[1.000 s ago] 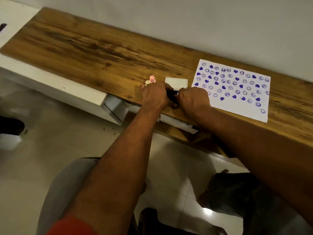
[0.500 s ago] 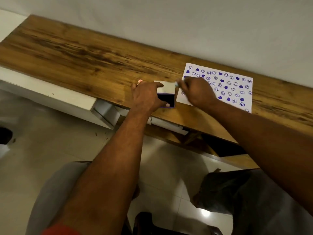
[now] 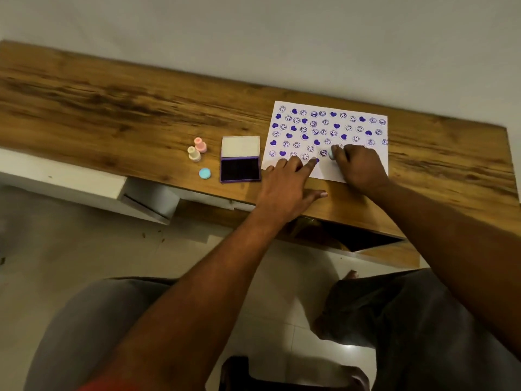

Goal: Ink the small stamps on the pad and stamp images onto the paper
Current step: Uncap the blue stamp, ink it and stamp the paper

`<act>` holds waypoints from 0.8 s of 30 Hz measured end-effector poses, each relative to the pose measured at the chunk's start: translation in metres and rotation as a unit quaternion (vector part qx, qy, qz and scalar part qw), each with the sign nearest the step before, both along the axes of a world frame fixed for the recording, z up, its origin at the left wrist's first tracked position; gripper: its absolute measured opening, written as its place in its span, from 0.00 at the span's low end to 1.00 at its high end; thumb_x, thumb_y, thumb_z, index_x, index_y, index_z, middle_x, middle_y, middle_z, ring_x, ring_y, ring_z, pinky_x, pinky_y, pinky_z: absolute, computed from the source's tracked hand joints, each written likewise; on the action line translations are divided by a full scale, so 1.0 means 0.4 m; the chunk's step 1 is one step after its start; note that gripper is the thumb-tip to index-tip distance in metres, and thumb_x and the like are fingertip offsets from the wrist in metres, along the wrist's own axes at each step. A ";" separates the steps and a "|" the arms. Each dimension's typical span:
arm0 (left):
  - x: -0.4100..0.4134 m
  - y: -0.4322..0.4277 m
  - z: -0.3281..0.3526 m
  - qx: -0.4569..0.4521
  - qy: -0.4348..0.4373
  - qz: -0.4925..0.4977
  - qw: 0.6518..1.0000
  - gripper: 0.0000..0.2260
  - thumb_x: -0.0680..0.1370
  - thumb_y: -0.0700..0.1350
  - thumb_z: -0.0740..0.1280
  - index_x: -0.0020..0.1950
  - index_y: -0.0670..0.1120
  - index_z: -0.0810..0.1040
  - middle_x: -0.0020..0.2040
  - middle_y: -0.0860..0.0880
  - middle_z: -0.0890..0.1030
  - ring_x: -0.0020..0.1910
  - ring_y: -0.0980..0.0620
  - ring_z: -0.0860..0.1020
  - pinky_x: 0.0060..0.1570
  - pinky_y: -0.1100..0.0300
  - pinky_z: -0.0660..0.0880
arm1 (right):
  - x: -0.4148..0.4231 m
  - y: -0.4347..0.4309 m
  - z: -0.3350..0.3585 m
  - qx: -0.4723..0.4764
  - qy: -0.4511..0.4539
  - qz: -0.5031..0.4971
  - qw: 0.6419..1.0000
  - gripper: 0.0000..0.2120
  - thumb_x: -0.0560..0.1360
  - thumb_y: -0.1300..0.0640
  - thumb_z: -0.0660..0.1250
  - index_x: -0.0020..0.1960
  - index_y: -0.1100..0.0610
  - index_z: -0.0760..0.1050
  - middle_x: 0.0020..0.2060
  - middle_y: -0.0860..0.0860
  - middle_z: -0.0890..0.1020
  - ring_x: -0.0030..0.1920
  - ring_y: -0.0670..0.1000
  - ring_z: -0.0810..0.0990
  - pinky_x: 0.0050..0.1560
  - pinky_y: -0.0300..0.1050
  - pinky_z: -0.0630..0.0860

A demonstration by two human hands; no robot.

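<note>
Pressing a pale blue stamp (image 3: 332, 153) onto the paper (image 3: 332, 172) near the counter's front edge, the right hand (image 3: 359, 167) gripped it closed; the left hand (image 3: 287, 183) lay flat, fingers spread, pinning the sheet. Any wobble risked smearing neighbouring prints.

No words, brand names, labels or numbers can be read anywhere in view. The only marks are purple stamped images covering the white paper (image 3: 349, 131) on the wooden desk (image 3: 112, 108): rows of round smiley faces mixed with solid hearts. The open ink pad (image 3: 240, 169) and its pale lid show no legible lettering, nor do the small stamps (image 3: 197, 149) beside it.
</note>
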State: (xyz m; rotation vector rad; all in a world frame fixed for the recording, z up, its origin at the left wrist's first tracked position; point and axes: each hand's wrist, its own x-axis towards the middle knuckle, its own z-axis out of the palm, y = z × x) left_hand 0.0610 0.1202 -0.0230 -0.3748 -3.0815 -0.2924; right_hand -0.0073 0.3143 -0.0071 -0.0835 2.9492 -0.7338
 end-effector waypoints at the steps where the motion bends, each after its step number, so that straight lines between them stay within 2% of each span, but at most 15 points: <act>1: 0.008 0.003 -0.008 -0.006 0.015 0.001 1.000 0.36 0.80 0.74 0.58 0.81 0.54 0.68 0.67 0.47 0.76 0.66 0.45 0.74 0.62 0.46 0.73 | 0.002 -0.001 -0.002 0.002 0.006 0.003 1.000 0.25 0.85 0.43 0.55 0.40 0.59 0.75 0.35 0.56 0.76 0.37 0.57 0.73 0.41 0.47 0.63; 5: 0.042 0.023 -0.036 0.012 0.029 -0.019 0.999 0.36 0.81 0.72 0.50 0.81 0.53 0.69 0.77 0.46 0.69 0.78 0.43 0.64 0.75 0.43 0.64 | 0.009 0.001 -0.008 0.002 0.024 0.018 1.000 0.26 0.85 0.44 0.56 0.41 0.62 0.77 0.34 0.57 0.78 0.37 0.58 0.74 0.40 0.50 0.68; 7: 0.054 0.027 -0.048 0.013 0.024 -0.022 0.999 0.36 0.82 0.72 0.49 0.82 0.52 0.66 0.81 0.46 0.66 0.82 0.43 0.61 0.79 0.42 0.59 | 0.011 0.001 -0.008 0.003 0.029 0.024 0.999 0.25 0.85 0.43 0.56 0.40 0.60 0.75 0.32 0.56 0.76 0.35 0.57 0.73 0.39 0.48 0.65; 12: 0.051 0.027 -0.058 0.011 0.020 -0.020 1.000 0.36 0.82 0.72 0.49 0.83 0.53 0.64 0.82 0.46 0.65 0.82 0.43 0.61 0.79 0.42 0.60 | 0.006 -0.001 -0.006 0.030 0.022 0.035 0.999 0.23 0.85 0.43 0.57 0.37 0.57 0.70 0.30 0.53 0.72 0.35 0.57 0.71 0.40 0.47 0.62; 16: 0.050 0.029 -0.065 0.008 0.025 -0.020 0.999 0.35 0.82 0.72 0.50 0.82 0.53 0.64 0.81 0.46 0.65 0.82 0.43 0.61 0.79 0.42 0.60 | -0.009 -0.010 0.021 0.115 0.026 0.085 0.989 0.22 0.85 0.43 0.57 0.41 0.58 0.72 0.38 0.63 0.80 0.42 0.63 0.77 0.41 0.47 0.63; 18: 0.048 0.028 -0.068 0.012 0.023 -0.020 0.999 0.35 0.82 0.72 0.50 0.83 0.53 0.64 0.82 0.46 0.65 0.82 0.43 0.61 0.79 0.42 0.59 | -0.036 -0.017 0.064 0.147 0.098 0.090 0.980 0.24 0.85 0.42 0.56 0.42 0.59 0.76 0.38 0.64 0.82 0.43 0.65 0.80 0.40 0.47 0.64; 21: 0.046 0.025 -0.068 0.010 0.011 -0.021 1.000 0.36 0.82 0.72 0.50 0.84 0.53 0.62 0.83 0.46 0.63 0.83 0.43 0.59 0.81 0.42 0.57 | -0.060 -0.035 0.130 0.139 0.275 0.039 0.951 0.24 0.84 0.41 0.55 0.40 0.57 0.74 0.32 0.60 0.80 0.34 0.63 0.79 0.34 0.45 0.60; 22: 0.047 0.025 -0.069 0.010 0.009 -0.021 1.000 0.36 0.82 0.72 0.50 0.84 0.53 0.62 0.83 0.46 0.63 0.83 0.43 0.59 0.81 0.42 0.56 | -0.049 -0.046 0.128 0.145 0.283 0.026 0.948 0.23 0.84 0.42 0.55 0.41 0.57 0.74 0.32 0.59 0.80 0.34 0.63 0.79 0.33 0.46 0.61; 23: 0.049 0.025 -0.071 0.010 0.009 -0.022 1.000 0.35 0.82 0.72 0.51 0.84 0.53 0.63 0.83 0.46 0.63 0.83 0.43 0.59 0.81 0.42 0.56 | -0.029 -0.056 0.103 0.158 0.237 0.025 0.958 0.23 0.85 0.43 0.54 0.46 0.59 0.76 0.36 0.60 0.82 0.37 0.64 0.80 0.33 0.48 0.65; 24: 0.051 0.025 -0.071 0.009 0.011 -0.023 1.000 0.35 0.82 0.71 0.51 0.83 0.52 0.63 0.82 0.46 0.64 0.82 0.43 0.59 0.80 0.42 0.57 | -0.004 -0.066 0.065 0.183 0.158 0.022 0.970 0.23 0.85 0.43 0.53 0.53 0.61 0.77 0.42 0.63 0.83 0.43 0.65 0.82 0.38 0.52 0.71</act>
